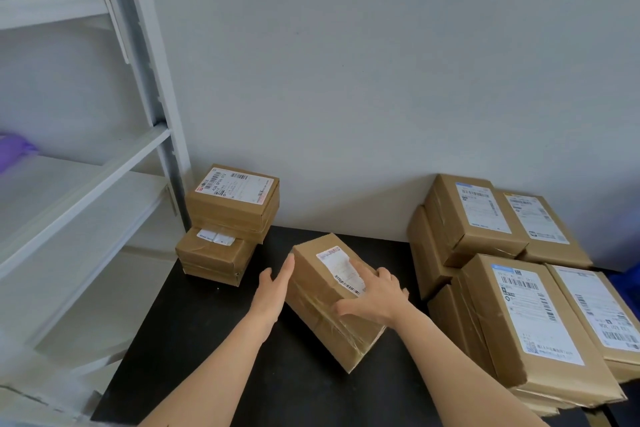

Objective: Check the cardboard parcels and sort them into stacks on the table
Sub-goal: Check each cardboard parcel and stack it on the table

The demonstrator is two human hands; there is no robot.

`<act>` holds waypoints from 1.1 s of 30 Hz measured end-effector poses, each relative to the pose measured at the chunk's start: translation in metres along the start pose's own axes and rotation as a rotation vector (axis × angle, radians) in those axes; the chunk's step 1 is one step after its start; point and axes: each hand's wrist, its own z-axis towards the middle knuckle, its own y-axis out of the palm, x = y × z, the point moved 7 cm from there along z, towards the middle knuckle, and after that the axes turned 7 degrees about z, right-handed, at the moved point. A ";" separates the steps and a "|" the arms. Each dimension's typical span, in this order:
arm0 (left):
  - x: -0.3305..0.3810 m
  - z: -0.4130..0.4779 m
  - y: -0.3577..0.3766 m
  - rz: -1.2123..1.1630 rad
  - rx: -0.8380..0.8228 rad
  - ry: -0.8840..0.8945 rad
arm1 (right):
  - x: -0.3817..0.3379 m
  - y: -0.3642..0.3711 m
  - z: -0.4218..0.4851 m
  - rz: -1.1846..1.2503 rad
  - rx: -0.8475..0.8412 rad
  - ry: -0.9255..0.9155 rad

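A long cardboard parcel [322, 302] with a white label lies at an angle in the middle of the black table [194, 340]. My left hand [275, 282] has straight fingers pressed flat against the parcel's left side. My right hand [372, 293] rests on top of it, fingers spread over the label and thumb down the near side. A stack of small parcels [228, 218] stands at the back left by the wall. Stacks of larger labelled parcels [512, 291] fill the right side of the table.
White metal shelving [104, 163] stands to the left of the table, with a purple thing [14, 149] on one shelf. A plain grey wall [381, 80] runs behind the table. Something blue [627, 274] shows at the far right edge.
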 end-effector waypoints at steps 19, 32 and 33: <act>0.061 -0.017 0.043 0.398 -0.031 0.315 | 0.002 0.006 0.007 0.610 0.064 0.032; 0.066 -0.006 0.051 0.664 0.031 0.329 | 0.010 0.014 0.020 0.453 0.091 0.172; 0.066 -0.006 0.053 0.684 0.048 0.337 | 0.013 0.014 0.020 0.433 0.096 0.182</act>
